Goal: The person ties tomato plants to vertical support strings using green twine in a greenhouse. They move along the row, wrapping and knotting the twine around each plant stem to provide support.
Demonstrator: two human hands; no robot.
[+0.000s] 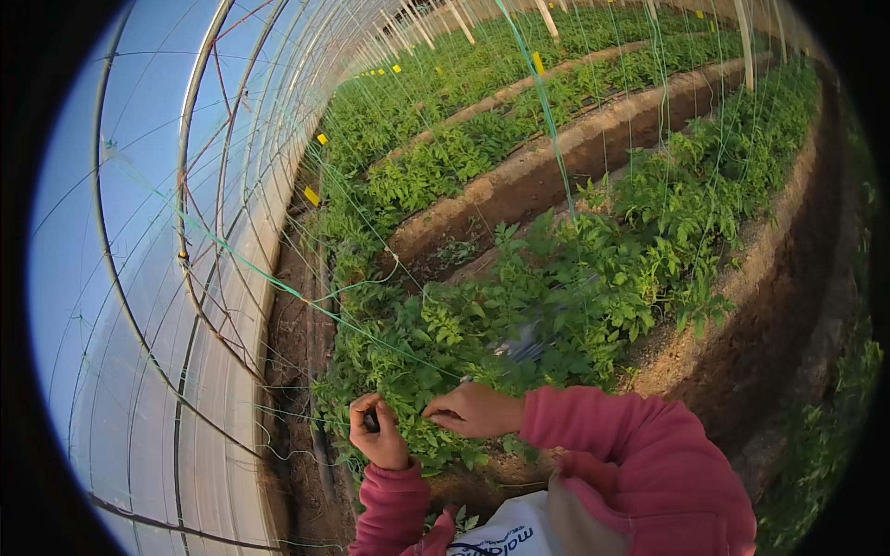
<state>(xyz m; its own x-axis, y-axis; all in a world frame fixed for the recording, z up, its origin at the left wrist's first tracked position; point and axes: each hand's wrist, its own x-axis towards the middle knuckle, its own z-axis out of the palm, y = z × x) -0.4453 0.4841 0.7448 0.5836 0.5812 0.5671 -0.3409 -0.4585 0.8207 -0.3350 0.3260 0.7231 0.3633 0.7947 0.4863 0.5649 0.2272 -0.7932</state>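
Observation:
My left hand [377,429] is raised at the lower middle, its fingers curled round a small dark object that I cannot make out. Thin green twine [306,417] runs from the left to this hand. Just to the right, my right hand [473,410] has its thumb and fingertips brought together, pointing at the left hand; whether they pinch twine is too small to tell. The two hands are apart. Another green twine [278,283] slants down from the upper left towards the right hand. Leafy tomato plants [431,326] stand behind and under both hands.
Curved metal hoops [184,174] and plastic sheeting [229,417] form the greenhouse wall at the left. Raised soil beds [487,187] with plant rows curve away. Green strings [549,118] hang over them, near yellow cards [311,196] and pale posts [745,48]. A soil furrow [779,299] lies at the right.

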